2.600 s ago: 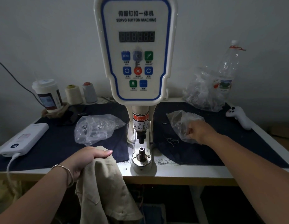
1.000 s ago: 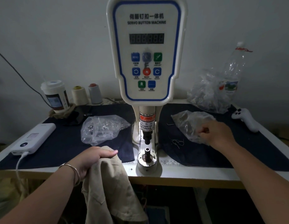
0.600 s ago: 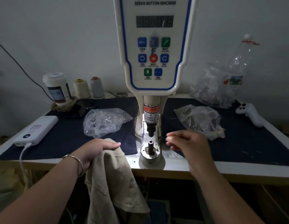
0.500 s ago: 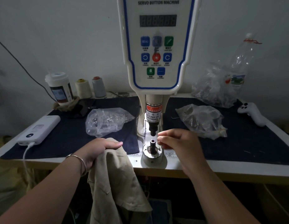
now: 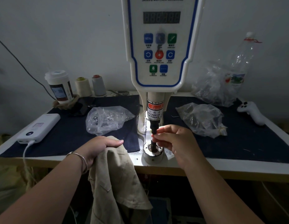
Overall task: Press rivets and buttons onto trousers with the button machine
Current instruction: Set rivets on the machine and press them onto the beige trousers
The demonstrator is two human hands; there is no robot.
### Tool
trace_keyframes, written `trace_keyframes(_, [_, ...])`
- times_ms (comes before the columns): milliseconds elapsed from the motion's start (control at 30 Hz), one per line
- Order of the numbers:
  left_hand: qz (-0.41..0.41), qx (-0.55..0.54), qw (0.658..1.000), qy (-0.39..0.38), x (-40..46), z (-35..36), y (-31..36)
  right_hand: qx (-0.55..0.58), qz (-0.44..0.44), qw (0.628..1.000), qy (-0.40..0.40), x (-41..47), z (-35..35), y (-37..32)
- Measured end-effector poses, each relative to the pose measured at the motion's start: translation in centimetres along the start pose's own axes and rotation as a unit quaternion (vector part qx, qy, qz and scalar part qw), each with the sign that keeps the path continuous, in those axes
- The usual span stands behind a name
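Note:
The white servo button machine (image 5: 160,46) stands at the table's middle, its black upper punch (image 5: 154,126) above the round lower die (image 5: 153,151). My right hand (image 5: 174,143) is at the gap between punch and die, fingertips pinched together on something too small to make out. My left hand (image 5: 100,147) grips the beige trousers (image 5: 114,180), which hang over the table's front edge left of the die. One clear bag of metal parts (image 5: 106,120) lies to the left of the machine, another bag (image 5: 202,118) to its right.
A dark cloth (image 5: 72,131) covers the table. At the left lie a white power bank (image 5: 38,128) with a cable, a cup (image 5: 59,86) and two thread spools (image 5: 90,85). A crumpled bag with a plastic bottle (image 5: 224,81) and a white controller (image 5: 252,112) sit at the back right.
My right hand left the right-hand bag and came over to the machine's punch and die, fingertips pinched. My left hand stayed on the trousers. The camera moved closer and to the left.

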State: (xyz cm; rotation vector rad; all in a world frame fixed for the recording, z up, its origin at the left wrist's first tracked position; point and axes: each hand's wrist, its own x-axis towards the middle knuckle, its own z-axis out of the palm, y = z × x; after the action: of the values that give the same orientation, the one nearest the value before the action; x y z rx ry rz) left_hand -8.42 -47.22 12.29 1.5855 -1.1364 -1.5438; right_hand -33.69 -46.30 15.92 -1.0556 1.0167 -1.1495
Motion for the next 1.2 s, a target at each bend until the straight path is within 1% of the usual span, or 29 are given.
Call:
trace_keyframes(200, [-0.004, 0.003, 1.000, 0.003, -0.1, 0.0, 0.1, 0.111, 0.065, 0.992, -0.011, 0.0, 0.0, 0.1])
trace_keyframes(400, [0.009, 0.005, 1.000, -0.006, -0.1, 0.1, 0.0, 0.163, 0.117, 0.980, 0.006, -0.3, -0.2, -0.7])
trace_keyframes(567, [0.010, 0.002, 1.000, -0.005, -0.1, 0.1, 0.0, 0.059, 0.082, 0.994, 0.029, -0.5, -0.1, -1.4])
trace_keyframes(633, [0.010, 0.003, 1.000, -0.005, -0.1, 0.1, 0.0, 0.047, 0.075, 0.995, 0.034, -0.8, -0.1, -1.6])
trace_keyframes(700, [0.012, 0.006, 1.000, -0.002, -0.1, 0.0, 0.0, 0.058, 0.076, 0.995, 0.033, -1.2, 0.0, -1.8])
trace_keyframes(800, [0.011, 0.009, 1.000, 0.004, 0.0, 0.0, 0.0, 0.120, 0.081, 0.989, 0.028, -2.5, 0.2, -1.4])
trace_keyframes(867, [0.014, 0.005, 1.000, 0.011, 0.0, 0.0, 0.0, 0.130, 0.063, 0.989, 0.035, -3.8, 0.9, -0.8])
trace_keyframes(933, [0.015, 0.000, 1.000, 0.019, -0.2, 0.1, 0.1, 0.081, 0.022, 0.994, 0.076, -5.3, 2.0, -0.2])
trace_keyframes(967, [0.016, 0.000, 1.000, 0.022, -0.2, 0.1, 0.2, 0.042, -0.014, 0.995, 0.094, -5.9, 2.8, 0.0])
trace_keyframes(1000, [0.016, 0.001, 1.000, 0.023, -0.1, 0.1, 0.2, 0.007, -0.057, 0.994, 0.093, -6.4, 3.9, 0.1])
trace_keyframes(1067, [0.018, 0.011, 1.000, 0.020, -0.1, 0.1, 0.3, -0.059, -0.138, 0.988, 0.041, -6.3, 6.8, 0.1])
trace_keyframes(1100, [0.019, 0.021, 0.999, 0.028, 0.0, 0.1, 0.2, -0.110, -0.169, 0.979, 0.008, -5.6, 8.4, 0.1])
trace_keyframes(1133, [0.025, 0.027, 0.998, 0.042, 0.1, 0.2, -0.1, -0.182, -0.196, 0.963, -0.020, -4.5, 10.0, 0.2])
trace_keyframes(1167, [0.031, 0.021, 0.998, 0.060, 0.1, 0.3, -0.1, -0.274, -0.222, 0.935, -0.036, -3.0, 11.6, 0.4])
trace_keyframes(1200, [0.029, 0.010, 0.996, 0.080, 0.1, 0.3, -0.4, -0.378, -0.247, 0.891, -0.041, -1.1, 13.1, 0.4])
